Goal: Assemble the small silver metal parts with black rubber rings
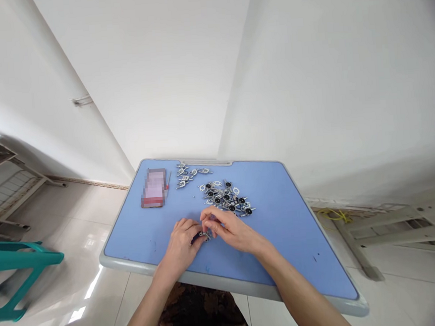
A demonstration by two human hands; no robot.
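Metal part (207, 236) at the fingertips, near side of a blue desktop (281, 228)

Head view: left hand (183, 240) has thumb and fingers curled nearly closed, gripping the metal part at its tips. Right hand (231, 226) meets it from the other side, thumb and forefinger bent with little gap; can't tell if they pinch anything, fingers hide it. Just beyond the right hand: heap of metal pieces with black discs (226, 197). Farther off, smaller group of metal pieces (183, 178). Thin tool with a red section (167, 187) lies beside the phone (155, 187).

Risks, my judgement: the part is tiny and both hands crowd it, so uneven finger pressure could make it slip or spring out. Near edge is close; a dropped piece might roll to the floor. Right knuckles sit close to the heap, so a sideways swing could scatter it. Fingers also block the sightline, so misalignment could go unnoticed.
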